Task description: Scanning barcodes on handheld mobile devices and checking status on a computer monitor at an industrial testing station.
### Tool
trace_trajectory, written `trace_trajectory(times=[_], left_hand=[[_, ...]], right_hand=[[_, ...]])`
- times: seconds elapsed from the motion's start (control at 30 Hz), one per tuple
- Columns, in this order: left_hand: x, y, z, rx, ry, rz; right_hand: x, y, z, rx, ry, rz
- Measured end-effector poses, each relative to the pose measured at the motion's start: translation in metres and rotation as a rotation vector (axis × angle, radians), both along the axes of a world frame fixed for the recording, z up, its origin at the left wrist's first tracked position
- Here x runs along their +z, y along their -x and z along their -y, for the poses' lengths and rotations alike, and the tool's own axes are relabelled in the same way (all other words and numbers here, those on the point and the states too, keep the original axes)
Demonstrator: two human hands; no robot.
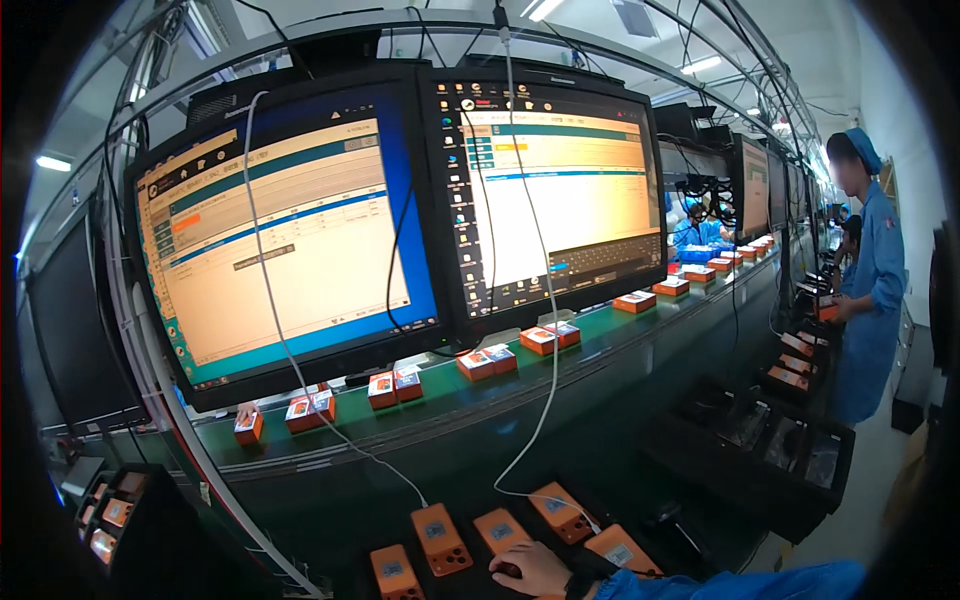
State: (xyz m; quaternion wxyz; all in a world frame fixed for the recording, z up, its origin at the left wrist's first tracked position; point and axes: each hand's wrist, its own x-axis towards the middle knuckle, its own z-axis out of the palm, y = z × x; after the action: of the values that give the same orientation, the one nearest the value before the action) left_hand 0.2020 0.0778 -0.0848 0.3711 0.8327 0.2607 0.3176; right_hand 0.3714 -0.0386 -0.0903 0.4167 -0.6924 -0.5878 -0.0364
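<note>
My right hand (540, 571) comes in from the lower right, in a blue sleeve with a dark band at the wrist. Its fingers curl over a small dark rounded object (507, 569), mostly hidden under them; it resembles a computer mouse. Around the hand, several orange phones lie back side up with pale labels: one phone (499, 528) just beyond the fingers, another phone (616, 551) by the wrist. White cables run to the phone (440, 538) on the left and to the right-hand group, near the phone (560, 510) farther back. My left hand is out of view.
Two monitors, left (290, 230) and right (560, 190), stand above a green conveyor (440, 410) carrying small orange-and-white boxes (487, 362). Black trays (745, 440) sit to the right, a rack of phones (116, 512) at lower left. A co-worker in blue (875, 260) stands at right.
</note>
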Motion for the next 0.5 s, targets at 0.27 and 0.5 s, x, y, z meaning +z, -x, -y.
trace_trajectory(times=[0.27, 0.5], left_hand=[[0.001, 0.000, 0.001, 0.001, -0.011, 0.003], [0.000, 0.003, 0.001, 0.014, -0.015, 0.007]], right_hand=[[-0.001, 0.001, 0.002, -0.004, -0.055, 0.022], [0.003, 0.002, 0.002, 0.006, -0.056, 0.043]])
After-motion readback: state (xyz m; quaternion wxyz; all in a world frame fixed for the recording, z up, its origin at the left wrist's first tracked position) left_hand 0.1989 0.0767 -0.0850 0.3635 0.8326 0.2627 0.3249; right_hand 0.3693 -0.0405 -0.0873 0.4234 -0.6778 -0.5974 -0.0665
